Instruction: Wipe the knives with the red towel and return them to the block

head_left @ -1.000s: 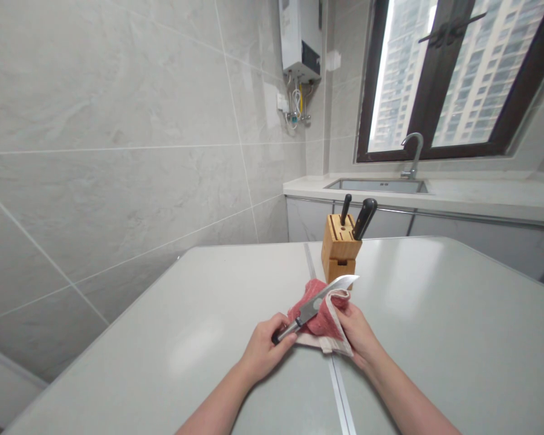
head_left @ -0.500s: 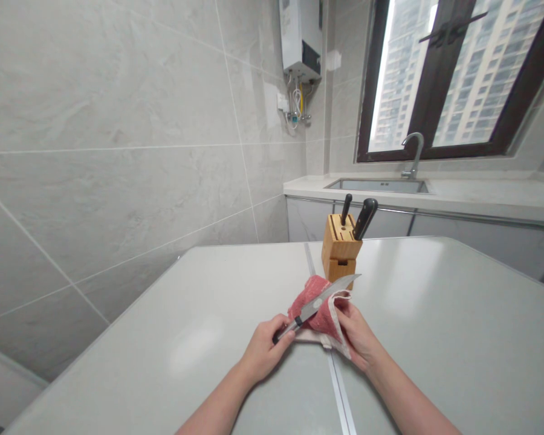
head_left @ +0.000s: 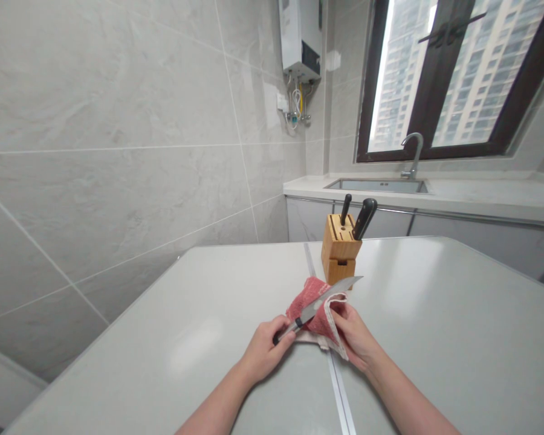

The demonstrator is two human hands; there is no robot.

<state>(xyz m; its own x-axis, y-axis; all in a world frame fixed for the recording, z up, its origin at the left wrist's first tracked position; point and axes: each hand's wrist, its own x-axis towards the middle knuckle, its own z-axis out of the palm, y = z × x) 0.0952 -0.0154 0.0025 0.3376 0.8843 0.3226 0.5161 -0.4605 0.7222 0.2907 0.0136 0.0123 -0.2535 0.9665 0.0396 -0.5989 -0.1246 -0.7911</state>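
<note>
A kitchen knife (head_left: 309, 312) points up and to the right, its blade lying against a red cloth (head_left: 306, 294) with a white edge. My left hand (head_left: 268, 345) is closed around the knife's black handle. From the right, my right hand (head_left: 354, 336) grips the folded cloth beside the blade; its fingertips are partly hidden in the folds. Just beyond the cloth stands a wooden knife block (head_left: 341, 248), with two black-handled knives in its slots. The block's lower front is partly covered by the blade and cloth.
A pale table (head_left: 236, 284) with a lengthwise seam lies under my hands. Behind it runs a counter (head_left: 476, 192) with a sink (head_left: 376, 186) and a faucet (head_left: 416, 154). A tiled wall (head_left: 140, 181) rises on the left.
The knife tip and the cloth have shifted very slightly: the tip a little right and down, the cloth's white edge a little left. Both hands keep their holds.
</note>
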